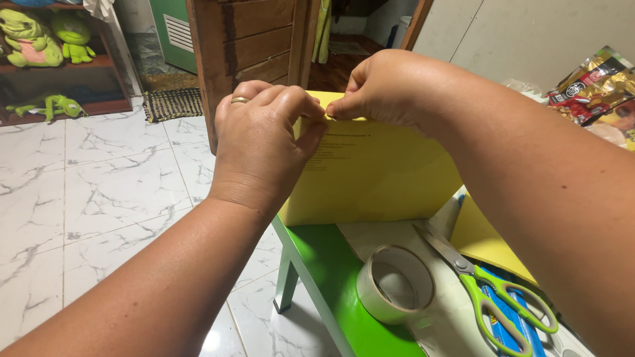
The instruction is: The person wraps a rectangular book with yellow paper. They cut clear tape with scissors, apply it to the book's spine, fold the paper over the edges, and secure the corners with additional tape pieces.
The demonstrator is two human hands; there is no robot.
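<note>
In the middle of the frame both hands meet at the top edge of a yellow sheet (pixel 370 172) that stands upright on a green table (pixel 324 264). The left hand (pixel 264 142), a ring on one finger, has its fingers curled shut and pinches the top edge of the sheet from the left. The right hand (pixel 397 86) closes its thumb and forefinger on the same edge just beside it, and a small pale bit shows between the fingertips of the two hands; what it is cannot be told. The sheet carries some faint dark print on its upper left part.

At the lower centre of the frame a roll of clear tape (pixel 395 284) lies on the table, just beside scissors (pixel 489 291) with green handles at the lower right. The scissors rest partly over a blue pack (pixel 503 324) and a white sheet (pixel 383 235). A second yellow sheet (pixel 483 241) lies flat under the right forearm. Shiny snack packets (pixel 595 86) sit at the upper right. Green plush toys (pixel 40 39) fill a shelf at the upper left, above a white marble floor (pixel 99 185), and a wooden cabinet (pixel 251 46) stands behind the hands.
</note>
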